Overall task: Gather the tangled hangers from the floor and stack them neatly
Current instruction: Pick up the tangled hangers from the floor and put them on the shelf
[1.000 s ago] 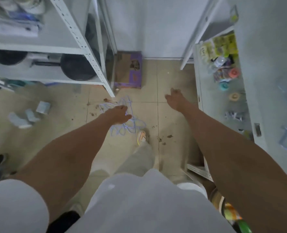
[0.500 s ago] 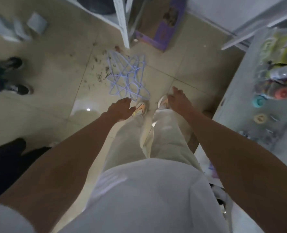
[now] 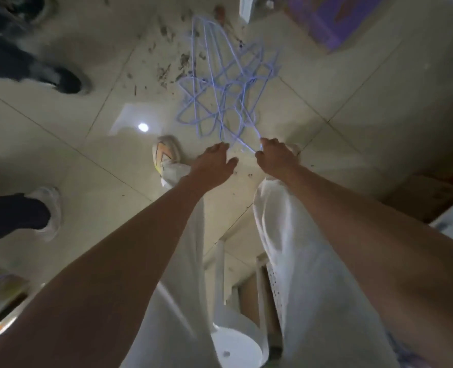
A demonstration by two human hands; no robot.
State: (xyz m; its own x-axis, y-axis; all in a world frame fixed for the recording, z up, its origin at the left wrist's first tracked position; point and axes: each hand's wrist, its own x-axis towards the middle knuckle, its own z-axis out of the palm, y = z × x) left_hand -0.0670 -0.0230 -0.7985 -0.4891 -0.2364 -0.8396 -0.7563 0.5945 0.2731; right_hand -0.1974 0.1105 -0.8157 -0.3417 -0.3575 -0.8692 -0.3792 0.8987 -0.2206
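Note:
A tangle of several thin lilac wire hangers [image 3: 225, 83] lies on the beige tiled floor [image 3: 87, 166], just ahead of my feet. I am bent low over it, both arms stretched down. My right hand [image 3: 274, 156] is at the tangle's near tip, where thumb and forefinger pinch the end of one hanger wire. My left hand [image 3: 214, 163] hovers beside it with relaxed fingers, its fingertips at the near edge of the pile and holding nothing. The rest of the tangle stays on the floor.
Dark crumbs and dirt [image 3: 167, 70] are scattered left of the hangers. My shoe [image 3: 165, 152] stands by my left hand. Other people's feet, a black shoe [image 3: 68, 81] and a white shoe [image 3: 47, 208], are at the left. A purple box [image 3: 334, 25] and a shelf post [image 3: 246, 6] lie beyond.
I have bent further down, so the hangers look larger and closer. Both hands moved forward to the pile's near edge, and my right hand took hold of a wire.

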